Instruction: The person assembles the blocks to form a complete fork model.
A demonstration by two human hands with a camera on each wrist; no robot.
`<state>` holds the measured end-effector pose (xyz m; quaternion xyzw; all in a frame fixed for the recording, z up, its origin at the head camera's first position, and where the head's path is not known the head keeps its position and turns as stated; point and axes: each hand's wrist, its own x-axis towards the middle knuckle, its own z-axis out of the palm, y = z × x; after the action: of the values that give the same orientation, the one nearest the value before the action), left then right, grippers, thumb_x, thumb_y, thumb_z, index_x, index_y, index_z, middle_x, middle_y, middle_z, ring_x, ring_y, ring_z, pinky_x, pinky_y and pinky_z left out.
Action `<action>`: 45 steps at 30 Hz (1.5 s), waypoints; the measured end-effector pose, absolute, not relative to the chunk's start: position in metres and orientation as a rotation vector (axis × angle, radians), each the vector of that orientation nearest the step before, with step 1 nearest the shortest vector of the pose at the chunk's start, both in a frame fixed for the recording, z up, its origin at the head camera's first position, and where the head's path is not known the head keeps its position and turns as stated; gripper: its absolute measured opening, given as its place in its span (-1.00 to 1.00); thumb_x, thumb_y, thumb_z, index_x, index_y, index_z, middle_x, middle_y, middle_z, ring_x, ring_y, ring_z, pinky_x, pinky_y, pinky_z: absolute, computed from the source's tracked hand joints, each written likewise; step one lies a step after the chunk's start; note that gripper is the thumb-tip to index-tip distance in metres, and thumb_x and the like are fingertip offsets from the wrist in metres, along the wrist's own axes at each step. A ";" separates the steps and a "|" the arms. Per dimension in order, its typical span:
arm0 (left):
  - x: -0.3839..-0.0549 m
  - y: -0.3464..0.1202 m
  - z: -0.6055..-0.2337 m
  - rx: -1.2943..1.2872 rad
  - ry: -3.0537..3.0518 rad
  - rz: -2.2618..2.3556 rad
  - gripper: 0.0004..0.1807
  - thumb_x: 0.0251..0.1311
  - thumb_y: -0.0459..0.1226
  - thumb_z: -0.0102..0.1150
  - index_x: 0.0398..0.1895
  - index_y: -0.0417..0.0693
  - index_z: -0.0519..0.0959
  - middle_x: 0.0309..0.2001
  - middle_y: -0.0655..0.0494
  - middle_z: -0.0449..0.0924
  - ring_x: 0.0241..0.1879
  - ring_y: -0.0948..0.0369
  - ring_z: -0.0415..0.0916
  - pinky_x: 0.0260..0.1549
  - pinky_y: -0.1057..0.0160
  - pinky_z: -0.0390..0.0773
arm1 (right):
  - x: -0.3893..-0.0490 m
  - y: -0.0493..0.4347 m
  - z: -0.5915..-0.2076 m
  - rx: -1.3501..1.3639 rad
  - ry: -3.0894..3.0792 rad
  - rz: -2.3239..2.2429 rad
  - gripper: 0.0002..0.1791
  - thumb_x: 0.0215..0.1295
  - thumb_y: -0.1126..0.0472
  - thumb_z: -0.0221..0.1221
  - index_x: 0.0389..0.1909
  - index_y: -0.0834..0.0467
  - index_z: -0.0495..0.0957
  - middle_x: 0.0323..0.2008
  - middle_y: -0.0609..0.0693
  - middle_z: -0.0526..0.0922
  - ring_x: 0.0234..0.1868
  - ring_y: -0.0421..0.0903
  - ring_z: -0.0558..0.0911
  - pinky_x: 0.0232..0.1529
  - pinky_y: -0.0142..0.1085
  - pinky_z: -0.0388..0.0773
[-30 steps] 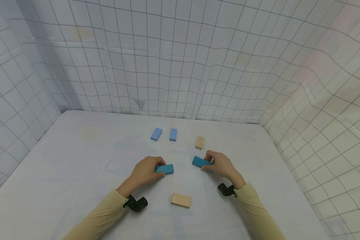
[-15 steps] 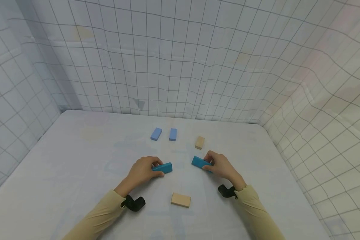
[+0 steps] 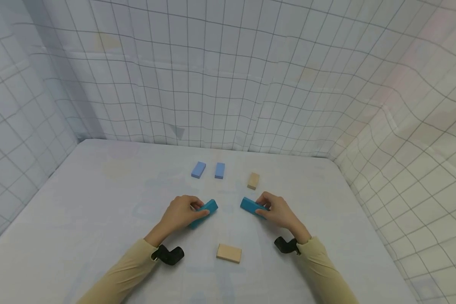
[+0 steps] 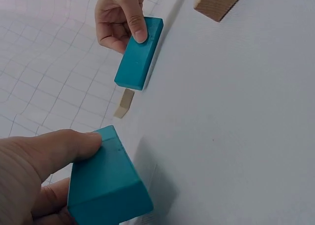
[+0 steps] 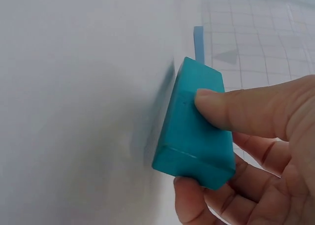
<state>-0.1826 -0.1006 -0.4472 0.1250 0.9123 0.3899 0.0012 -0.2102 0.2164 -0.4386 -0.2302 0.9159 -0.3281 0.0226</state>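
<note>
My left hand (image 3: pixel 180 213) pinches a teal rectangular block (image 3: pixel 210 206) between thumb and fingers; the block slants, its far end pointing up and right. In the left wrist view, the thumb lies across that teal block (image 4: pixel 106 171) and a shadow falls on the cloth beside it. To the right, my right hand (image 3: pixel 279 210) grips a second teal block (image 3: pixel 249 204). The right wrist view has the thumb on the broad face of this block (image 5: pixel 197 121), with fingertips beneath. The two teal blocks are apart, with a gap between them.
Two blue blocks (image 3: pixel 198 169) (image 3: pixel 220 170) lie farther back on the white-covered table (image 3: pixel 106 190). A small wooden block (image 3: pixel 253 180) lies behind my right hand. Another wooden block (image 3: pixel 229 253) lies in front, between the forearms. Grid-patterned curtains (image 3: pixel 213 76) enclose the back and sides.
The left hand has turned its teal block from nearly level to a steeper slant and shifted slightly left. The right hand has edged a little left with its block.
</note>
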 end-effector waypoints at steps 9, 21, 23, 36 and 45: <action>-0.189 -0.097 -0.449 0.341 2.728 1.451 -0.72 0.04 -0.10 0.41 -0.32 -0.11 0.65 -0.44 0.19 0.59 -0.47 0.27 0.52 -0.49 0.24 0.53 | -0.210 0.207 -0.438 -0.742 2.848 -1.107 -0.80 0.17 0.30 0.31 -0.20 0.15 0.54 -0.24 -0.06 0.62 -0.25 -0.11 0.57 -0.26 -0.22 0.50; -0.195 -0.080 -0.451 0.234 2.577 1.574 -0.63 0.10 -0.06 0.35 -0.25 -0.18 0.57 -0.64 0.09 0.51 -0.71 0.17 0.52 -0.62 0.23 0.49 | -0.212 0.202 -0.440 -0.858 2.875 -1.203 -0.78 0.18 0.31 0.31 -0.16 0.15 0.54 -0.23 -0.07 0.63 -0.23 -0.11 0.55 -0.24 -0.19 0.52; -0.198 -0.076 -0.452 0.219 2.572 1.586 -0.63 0.10 -0.05 0.35 -0.25 -0.18 0.57 -0.67 0.08 0.50 -0.72 0.17 0.53 -0.62 0.23 0.48 | -0.213 0.201 -0.440 -0.860 2.892 -1.200 -0.78 0.18 0.31 0.31 -0.16 0.15 0.54 -0.23 -0.06 0.63 -0.23 -0.11 0.56 -0.23 -0.19 0.52; -0.205 -0.060 -0.459 0.129 2.564 1.571 -0.65 0.10 -0.10 0.37 -0.30 -0.21 0.55 -0.68 0.08 0.52 -0.75 0.20 0.52 -0.58 0.27 0.49 | -0.214 0.195 -0.442 -0.816 2.924 -1.241 -0.76 0.16 0.33 0.32 -0.17 0.16 0.54 -0.23 -0.02 0.63 -0.24 -0.09 0.59 -0.22 -0.19 0.54; -0.202 -0.059 -0.465 0.117 2.509 1.591 -0.67 0.11 -0.13 0.36 -0.34 -0.23 0.55 -0.74 0.04 0.51 -0.81 0.21 0.50 -0.68 0.29 0.51 | -0.215 0.193 -0.443 -0.815 2.920 -1.245 -0.75 0.15 0.34 0.32 -0.16 0.16 0.54 -0.24 -0.02 0.64 -0.26 -0.12 0.58 -0.25 -0.20 0.54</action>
<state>-0.2018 -0.0590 -0.4652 0.0394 0.8409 0.5332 0.0839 -0.2147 0.1928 -0.4427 -0.2482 0.8889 -0.3791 -0.0678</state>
